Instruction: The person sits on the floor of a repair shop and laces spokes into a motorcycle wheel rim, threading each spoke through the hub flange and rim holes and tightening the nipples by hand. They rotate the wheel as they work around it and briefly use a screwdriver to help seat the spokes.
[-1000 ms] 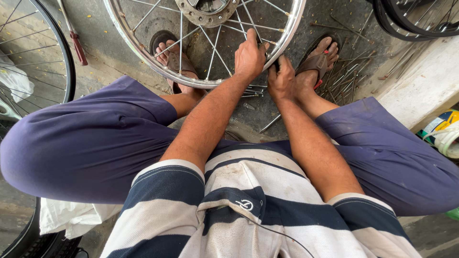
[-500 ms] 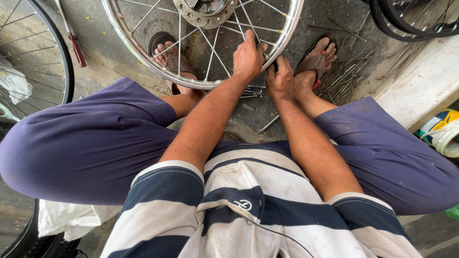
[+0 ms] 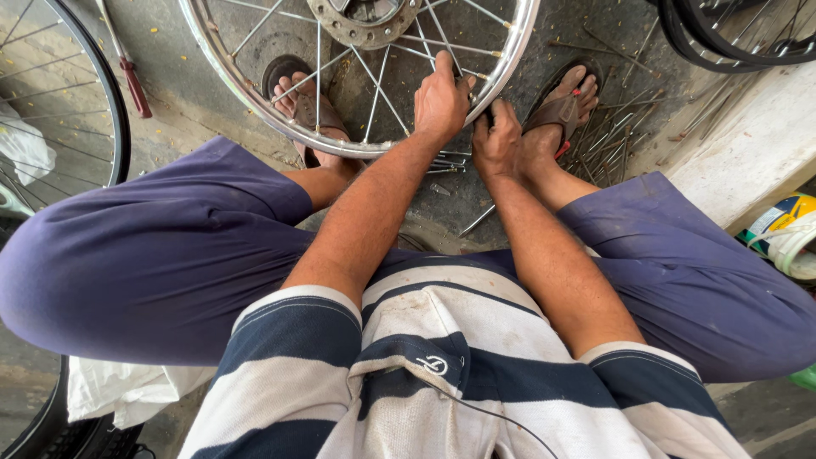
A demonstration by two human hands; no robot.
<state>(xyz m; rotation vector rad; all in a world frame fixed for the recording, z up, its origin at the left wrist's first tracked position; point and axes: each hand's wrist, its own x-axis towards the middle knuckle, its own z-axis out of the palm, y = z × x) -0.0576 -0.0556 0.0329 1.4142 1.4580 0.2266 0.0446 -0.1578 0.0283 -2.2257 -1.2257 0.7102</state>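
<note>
A chrome spoked wheel rim (image 3: 255, 102) with a metal hub (image 3: 365, 21) stands on the concrete between my sandalled feet. My left hand (image 3: 442, 102) reaches over the rim's lower edge, fingers closed around a spoke just inside it. Next to it, my right hand (image 3: 497, 140) is closed against the outer edge of the same rim, thumb and fingers pinching there. Whether it also holds something small is hidden. Both forearms stretch out from my striped shirt, over my purple trousers.
Loose spokes (image 3: 612, 136) lie scattered on the ground by my right foot (image 3: 565, 102). A tyred bicycle wheel (image 3: 102, 102) stands at the left, and a red-handled screwdriver (image 3: 132, 81) lies near it. Black tyres (image 3: 722, 42) lie at the top right, above a pale concrete ledge (image 3: 748, 153).
Both hands stay at the same spot on the rim. My left hand's fingers shifted slightly on the spoke, and the view moved a little.
</note>
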